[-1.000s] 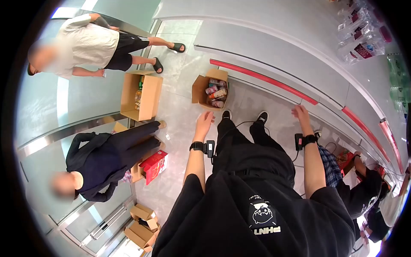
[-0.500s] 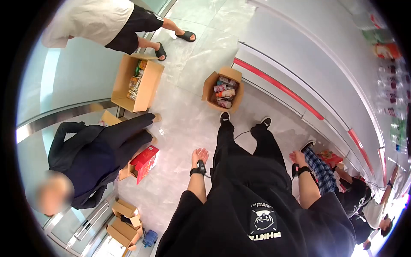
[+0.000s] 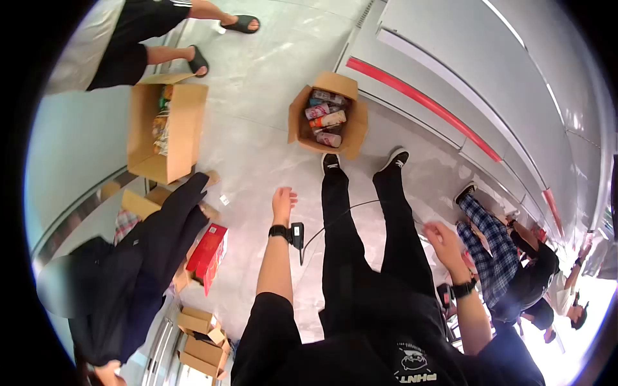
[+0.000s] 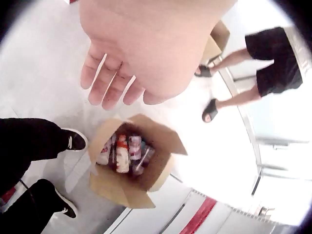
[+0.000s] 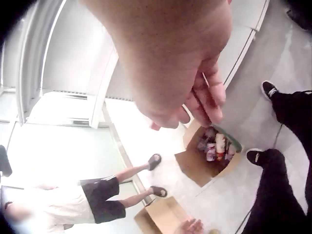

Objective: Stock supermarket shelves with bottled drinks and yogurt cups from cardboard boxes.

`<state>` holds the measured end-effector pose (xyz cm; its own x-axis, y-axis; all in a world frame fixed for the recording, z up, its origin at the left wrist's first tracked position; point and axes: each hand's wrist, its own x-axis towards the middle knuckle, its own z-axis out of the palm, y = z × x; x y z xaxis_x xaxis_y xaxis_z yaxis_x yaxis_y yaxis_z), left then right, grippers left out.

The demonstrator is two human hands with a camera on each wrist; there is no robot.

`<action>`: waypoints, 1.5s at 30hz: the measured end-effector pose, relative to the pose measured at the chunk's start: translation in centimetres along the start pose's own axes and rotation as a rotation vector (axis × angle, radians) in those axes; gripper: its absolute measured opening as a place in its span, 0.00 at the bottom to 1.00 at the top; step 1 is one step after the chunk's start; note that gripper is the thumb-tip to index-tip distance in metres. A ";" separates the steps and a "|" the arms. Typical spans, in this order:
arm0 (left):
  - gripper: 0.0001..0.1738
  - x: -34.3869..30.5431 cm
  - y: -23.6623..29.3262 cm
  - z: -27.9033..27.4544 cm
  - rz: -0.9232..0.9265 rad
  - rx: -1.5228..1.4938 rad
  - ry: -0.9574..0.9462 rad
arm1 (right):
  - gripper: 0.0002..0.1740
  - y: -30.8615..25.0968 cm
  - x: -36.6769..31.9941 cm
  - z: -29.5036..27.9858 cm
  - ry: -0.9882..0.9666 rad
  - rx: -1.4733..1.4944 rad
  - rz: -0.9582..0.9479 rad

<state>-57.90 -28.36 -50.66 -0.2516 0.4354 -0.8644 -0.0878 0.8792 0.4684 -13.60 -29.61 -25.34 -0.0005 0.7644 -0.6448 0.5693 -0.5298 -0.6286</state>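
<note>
An open cardboard box (image 3: 357, 122) stands on the floor at the wearer's feet, its flaps spread, with several bottles (image 3: 329, 119) lying inside. My left hand (image 3: 283, 204) hangs over the floor below and left of the box, fingers loosely extended, holding nothing. In the left wrist view the palm and relaxed fingers of the left hand (image 4: 141, 48) show above the box (image 4: 119, 187). Off to the right, my right hand (image 3: 444, 244) is empty, with loosely bent fingers. The right wrist view has the right hand (image 5: 180, 68) above the box (image 5: 195, 165), touching nothing.
A second box of goods (image 3: 183, 132) stands at the left near a person in sandals (image 3: 241, 24). Beside a dark-clothed person (image 3: 129, 283) is a red box (image 3: 209, 254). Shelving with a red strip (image 3: 425, 103) runs along the right. A cable (image 3: 351, 207) crosses the wearer's legs.
The head view has shifted, with the standing people and left box farther left. Both hands have moved lower in the view than a second ago. Both remain empty.
</note>
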 end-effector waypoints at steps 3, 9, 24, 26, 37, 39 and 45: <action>0.18 7.9 1.6 5.5 0.100 0.155 -0.142 | 0.11 6.8 -2.3 0.4 0.147 0.005 0.252; 0.13 23.5 -1.2 16.3 0.316 0.300 -0.202 | 0.12 23.9 -12.5 -0.3 0.297 0.065 0.722; 0.75 37.6 -9.5 29.7 -0.557 -0.209 0.285 | 0.14 27.3 -23.0 6.0 0.377 0.261 1.116; 0.75 36.4 -9.7 28.8 -0.509 -0.207 0.300 | 0.13 26.9 -22.2 5.9 0.372 0.248 1.079; 0.30 15.0 0.7 20.0 0.143 -0.605 -0.265 | 0.12 19.3 -6.8 3.8 0.235 -0.040 0.613; 0.29 6.7 5.8 18.5 0.128 -0.754 -0.371 | 0.13 16.1 -2.2 2.6 0.285 0.136 0.401; 0.31 -16.2 14.6 14.6 0.098 -0.870 -0.768 | 0.14 -3.8 1.0 0.0 0.103 0.431 -0.033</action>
<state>-41.03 -19.77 -32.46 0.3302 0.7588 -0.5614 -0.8069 0.5355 0.2492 -15.77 -26.80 -23.60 0.0816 0.8046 -0.5882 0.1751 -0.5926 -0.7863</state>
